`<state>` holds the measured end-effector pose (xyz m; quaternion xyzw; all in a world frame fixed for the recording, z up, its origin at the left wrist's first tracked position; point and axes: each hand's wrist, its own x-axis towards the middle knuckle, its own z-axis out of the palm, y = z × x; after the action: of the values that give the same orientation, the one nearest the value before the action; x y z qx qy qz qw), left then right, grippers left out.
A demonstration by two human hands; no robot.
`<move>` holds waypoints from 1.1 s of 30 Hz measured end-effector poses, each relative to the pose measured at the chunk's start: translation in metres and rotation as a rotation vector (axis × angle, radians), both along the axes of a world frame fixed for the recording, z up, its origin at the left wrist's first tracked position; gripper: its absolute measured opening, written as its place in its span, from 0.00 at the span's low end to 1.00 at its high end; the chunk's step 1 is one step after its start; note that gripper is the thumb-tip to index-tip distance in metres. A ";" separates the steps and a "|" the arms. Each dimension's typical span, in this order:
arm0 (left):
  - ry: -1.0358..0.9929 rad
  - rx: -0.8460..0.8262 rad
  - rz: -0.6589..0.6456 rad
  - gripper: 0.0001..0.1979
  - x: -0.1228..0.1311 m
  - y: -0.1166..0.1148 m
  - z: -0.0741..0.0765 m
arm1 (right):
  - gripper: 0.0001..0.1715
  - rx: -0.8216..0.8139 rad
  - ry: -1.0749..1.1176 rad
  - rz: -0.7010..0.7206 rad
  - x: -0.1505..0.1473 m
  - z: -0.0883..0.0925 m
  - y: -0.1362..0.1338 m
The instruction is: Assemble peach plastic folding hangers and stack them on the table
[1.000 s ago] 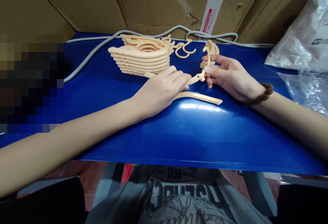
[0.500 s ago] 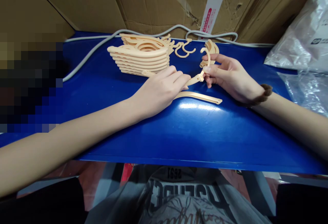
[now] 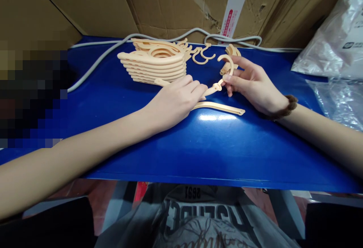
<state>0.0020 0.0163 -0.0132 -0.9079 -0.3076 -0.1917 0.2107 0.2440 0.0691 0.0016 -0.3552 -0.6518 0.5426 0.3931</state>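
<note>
My left hand (image 3: 181, 98) is closed over a cream plastic hanger arm (image 3: 210, 91), whose far end pokes out at the left beside a stack. Between thumb and fingers, my right hand (image 3: 249, 79) grips a curved hanger hook (image 3: 231, 64). The hook's base meets the end of the hanger arm at a small round collar. Just below my left hand lies another hanger arm (image 3: 222, 107), partly hidden by that hand. Behind it stands the stack of cream hanger pieces (image 3: 153, 64).
Several loose hooks (image 3: 200, 56) and more curved pieces (image 3: 233, 49) lie at the back of the blue table (image 3: 181, 149). A grey cable (image 3: 96, 72) runs along the cardboard boxes (image 3: 170, 5). Clear plastic bags (image 3: 329, 47) sit at the right.
The hook in my right hand has turned, its curve now showing wider and opening to the left. The joined end has shifted slightly left. My left hand stays nearly still.
</note>
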 end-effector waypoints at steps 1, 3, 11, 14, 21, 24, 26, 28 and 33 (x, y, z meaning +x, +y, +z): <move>0.011 0.002 0.000 0.19 0.000 0.000 0.000 | 0.32 0.026 -0.016 -0.002 0.000 0.000 0.000; 0.043 0.009 0.007 0.19 0.000 0.000 0.001 | 0.32 0.081 -0.044 -0.011 0.001 0.001 0.000; 0.056 0.020 0.004 0.17 0.000 -0.001 0.002 | 0.31 0.079 -0.053 -0.002 0.001 0.001 0.001; 0.020 -0.032 0.016 0.18 0.000 -0.001 0.003 | 0.31 0.035 0.000 -0.022 0.002 0.000 0.001; -0.060 -0.132 0.011 0.18 0.001 -0.001 0.002 | 0.31 0.031 0.022 -0.019 0.001 0.000 0.000; -0.064 -0.132 0.013 0.18 0.001 -0.001 0.002 | 0.31 0.023 0.028 0.002 0.000 0.002 -0.001; -0.074 -0.138 0.015 0.18 0.001 -0.001 0.001 | 0.31 0.006 0.053 0.002 0.000 0.002 -0.001; -0.099 -0.160 0.028 0.17 0.002 0.000 0.002 | 0.31 -0.011 0.077 -0.008 0.001 0.001 0.000; -0.184 -0.242 0.040 0.13 0.003 -0.001 0.005 | 0.34 -0.013 0.119 -0.014 0.001 0.001 0.000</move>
<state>0.0049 0.0148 -0.0077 -0.8989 -0.3644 -0.2315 0.0743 0.2445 0.0692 0.0029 -0.3295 -0.6211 0.5643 0.4327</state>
